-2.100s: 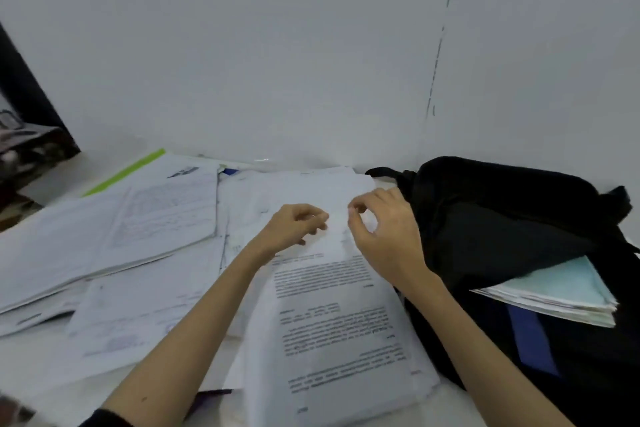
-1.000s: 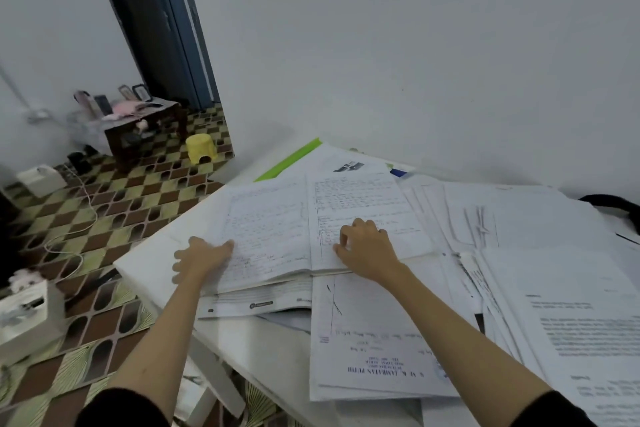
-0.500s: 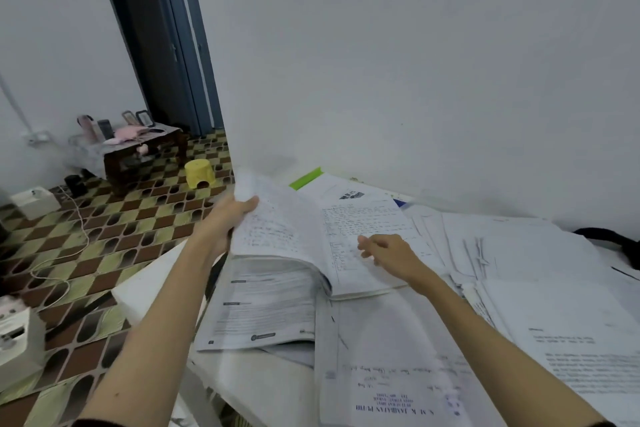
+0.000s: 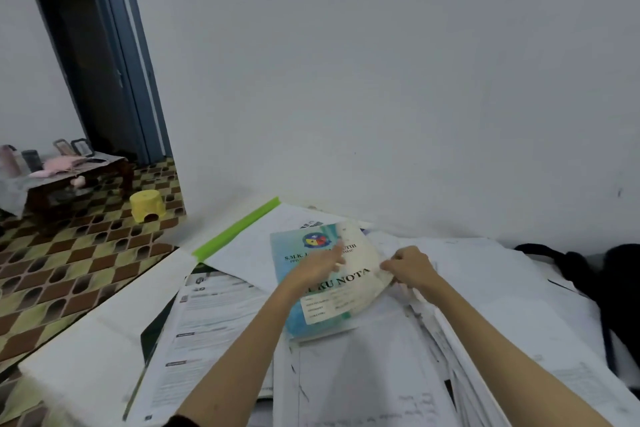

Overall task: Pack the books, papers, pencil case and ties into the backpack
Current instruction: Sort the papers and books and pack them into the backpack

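Both hands on a closed notebook atop the paper-strewn table

The light-blue softcover notebook [image 4: 322,282], printed "NOTA", lies on loose white printed papers [image 4: 381,374] covering the white table [image 4: 79,350]. The left hand [image 4: 317,269] rests flat on its cover, fingers extended; the right hand [image 4: 410,267] pinches its curled right edge. The black fabric backpack [image 4: 613,284] sits at the table's far right, well apart.

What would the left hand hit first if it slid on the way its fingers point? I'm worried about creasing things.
Probably only the notebook cover under the left hand, then loose papers before the wall; depth is unclear.
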A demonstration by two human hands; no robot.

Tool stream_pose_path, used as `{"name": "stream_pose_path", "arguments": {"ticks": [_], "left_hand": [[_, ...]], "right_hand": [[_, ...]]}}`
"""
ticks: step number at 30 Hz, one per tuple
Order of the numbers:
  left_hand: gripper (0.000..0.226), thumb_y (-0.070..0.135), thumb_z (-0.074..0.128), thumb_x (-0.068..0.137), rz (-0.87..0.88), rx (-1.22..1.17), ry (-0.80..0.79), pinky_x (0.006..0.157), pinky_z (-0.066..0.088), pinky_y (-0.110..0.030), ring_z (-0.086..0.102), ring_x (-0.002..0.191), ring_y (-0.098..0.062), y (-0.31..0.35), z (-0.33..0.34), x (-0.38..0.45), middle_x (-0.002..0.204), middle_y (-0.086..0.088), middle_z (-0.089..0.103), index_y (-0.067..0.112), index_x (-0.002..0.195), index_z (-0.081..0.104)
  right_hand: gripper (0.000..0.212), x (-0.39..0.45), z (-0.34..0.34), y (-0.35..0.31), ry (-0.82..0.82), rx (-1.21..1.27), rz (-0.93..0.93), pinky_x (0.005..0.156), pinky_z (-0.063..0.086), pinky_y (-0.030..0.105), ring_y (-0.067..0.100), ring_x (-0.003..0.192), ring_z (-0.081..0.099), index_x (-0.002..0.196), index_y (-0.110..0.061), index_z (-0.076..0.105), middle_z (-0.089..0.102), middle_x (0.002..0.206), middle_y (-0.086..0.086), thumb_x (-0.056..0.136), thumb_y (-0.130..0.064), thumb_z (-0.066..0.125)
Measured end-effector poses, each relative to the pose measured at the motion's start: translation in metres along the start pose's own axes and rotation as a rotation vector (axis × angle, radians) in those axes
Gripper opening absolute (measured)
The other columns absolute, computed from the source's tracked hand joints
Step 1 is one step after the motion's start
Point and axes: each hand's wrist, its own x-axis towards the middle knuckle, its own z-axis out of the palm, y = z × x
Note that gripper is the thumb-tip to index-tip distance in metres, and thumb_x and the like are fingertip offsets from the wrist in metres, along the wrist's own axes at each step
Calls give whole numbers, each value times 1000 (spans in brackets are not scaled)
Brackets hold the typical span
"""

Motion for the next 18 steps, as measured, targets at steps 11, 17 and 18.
{"name": "stream_pose_path", "arguments": {"ticks": [11,17,18], "left_hand": [[43,32,71,80,-255,-35,441,71,54,-33,63,90,-26,-67,-45,51,108,-14,64,2,106,52],[25,2,63,88,-143,-539,270,54,56,-34,63,76,-26,-39,-54,67,104,-17,62,6,106,46],[21,1,59,90,-96,-596,262,53,57,-36,63,76,-28,-27,-54,70,102,-18,61,8,103,45]], "right_hand": [[35,41,17,12,-91,-364,20,49,28,23,10,56,36,65,-18,29,39,67,-4,86,-28,55],[40,73,24,16,-46,-311,28,54,30,24,10,63,40,70,-19,32,39,70,-7,93,-47,49],[42,80,23,17,-38,-273,19,53,28,23,9,61,38,67,-20,30,38,69,-7,93,-48,48]]}}
